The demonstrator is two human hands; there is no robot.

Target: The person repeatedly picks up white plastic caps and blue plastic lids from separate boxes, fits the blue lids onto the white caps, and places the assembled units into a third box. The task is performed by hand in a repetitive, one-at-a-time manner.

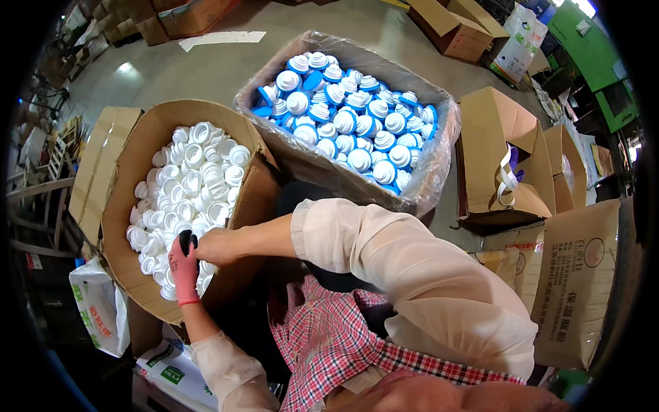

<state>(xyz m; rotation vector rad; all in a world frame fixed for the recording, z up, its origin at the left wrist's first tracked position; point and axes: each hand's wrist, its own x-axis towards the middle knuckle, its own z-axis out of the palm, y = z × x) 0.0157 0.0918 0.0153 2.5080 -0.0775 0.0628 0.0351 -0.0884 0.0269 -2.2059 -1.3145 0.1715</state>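
Observation:
My left hand [183,269], in a pink glove with dark fingertips, is above a brown cardboard box [118,223] of loose white plastic lids [184,180]. Against it, just to its right, is my bare right hand [217,247], its arm reaching across from the right. Both hands are closed and meet at the fingertips. Whatever they hold there is too small or hidden to make out. Beyond my right arm stands a plastic-lined box [439,154] full of white stepped pieces with blue rims [357,123].
Open cardboard boxes stand at the right [480,165] and far right [449,38]. A large closed carton [583,281] is at the lower right. White printed bags [99,309] lean at the lower left. Green machinery [583,41] occupies the far right corner.

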